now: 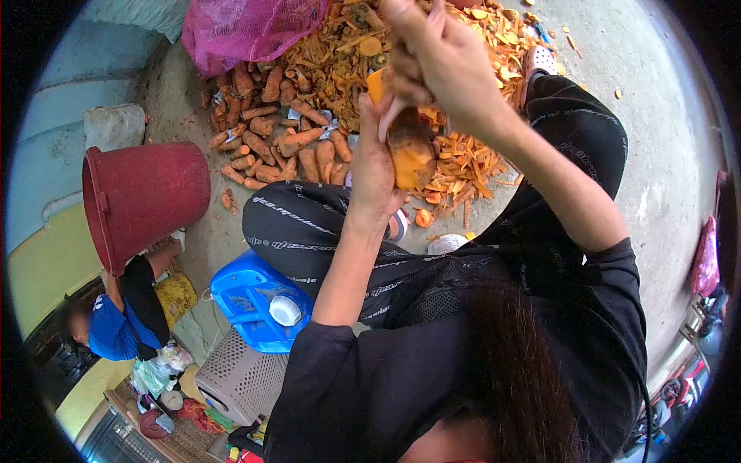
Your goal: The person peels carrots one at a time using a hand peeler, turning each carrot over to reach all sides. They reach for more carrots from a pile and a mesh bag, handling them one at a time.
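Left of the carrot pile [270, 131] on the concrete floor [664, 116]: a red bucket [143, 197], tilted with its mouth turned away from the pile, and just below it another person in a blue top [116, 328]. Directly above the pile, a pink mesh sack [247, 27]. Right of the pile, a wide spread of orange peelings [463, 166]. Below the pile, a knee in black trousers [309, 224], then a blue jerrycan [247, 297] with a white cap and a grey perforated basket [239, 378]. Both forearms raised in front of the peelings, covering the pile's right edge.

Held in the air just right of the pile: a carrot [411, 154], stubby, bright orange where bare, brown and dirty along its upper part. Left hand [372, 166] wrapped round its side, gripping firmly. Right hand [444, 54] closed above it on a small orange-yellow tool [377, 83], its working end hidden against the carrot.
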Available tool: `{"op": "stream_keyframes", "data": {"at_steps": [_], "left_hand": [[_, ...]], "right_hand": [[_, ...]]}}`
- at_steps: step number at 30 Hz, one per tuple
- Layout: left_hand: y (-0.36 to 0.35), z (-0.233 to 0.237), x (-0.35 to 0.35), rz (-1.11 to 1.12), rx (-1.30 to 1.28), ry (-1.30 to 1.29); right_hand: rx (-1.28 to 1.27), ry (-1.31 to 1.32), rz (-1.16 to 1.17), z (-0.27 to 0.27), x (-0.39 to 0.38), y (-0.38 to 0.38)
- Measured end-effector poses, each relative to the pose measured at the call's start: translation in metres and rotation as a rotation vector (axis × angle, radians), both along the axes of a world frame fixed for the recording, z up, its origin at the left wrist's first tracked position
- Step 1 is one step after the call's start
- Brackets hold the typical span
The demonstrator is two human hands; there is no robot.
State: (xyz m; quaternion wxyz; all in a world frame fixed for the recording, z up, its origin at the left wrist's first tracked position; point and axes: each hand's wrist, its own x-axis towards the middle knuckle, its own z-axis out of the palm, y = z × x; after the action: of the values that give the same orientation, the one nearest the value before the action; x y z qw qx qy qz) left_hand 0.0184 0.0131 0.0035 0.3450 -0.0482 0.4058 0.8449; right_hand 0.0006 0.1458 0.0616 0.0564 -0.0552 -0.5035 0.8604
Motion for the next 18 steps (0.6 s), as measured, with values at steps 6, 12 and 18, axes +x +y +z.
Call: {"op": "stream_keyframes", "data": {"at_steps": [6, 12, 18], "left_hand": [[0.006, 0.008, 0.013, -0.128, 0.143, -0.109], [-0.003, 0.001, -0.001, -0.088, 0.073, -0.080], [-0.004, -0.010, -0.012, -0.026, 0.184, -0.127]], "right_hand": [[0.112, 0.113, -0.357, -0.013, -0.052, 0.044], [0.395, 0.232, -0.368, -0.023, -0.043, 0.048], [0.037, -0.002, -0.116, 0.026, 0.008, -0.004]]}}
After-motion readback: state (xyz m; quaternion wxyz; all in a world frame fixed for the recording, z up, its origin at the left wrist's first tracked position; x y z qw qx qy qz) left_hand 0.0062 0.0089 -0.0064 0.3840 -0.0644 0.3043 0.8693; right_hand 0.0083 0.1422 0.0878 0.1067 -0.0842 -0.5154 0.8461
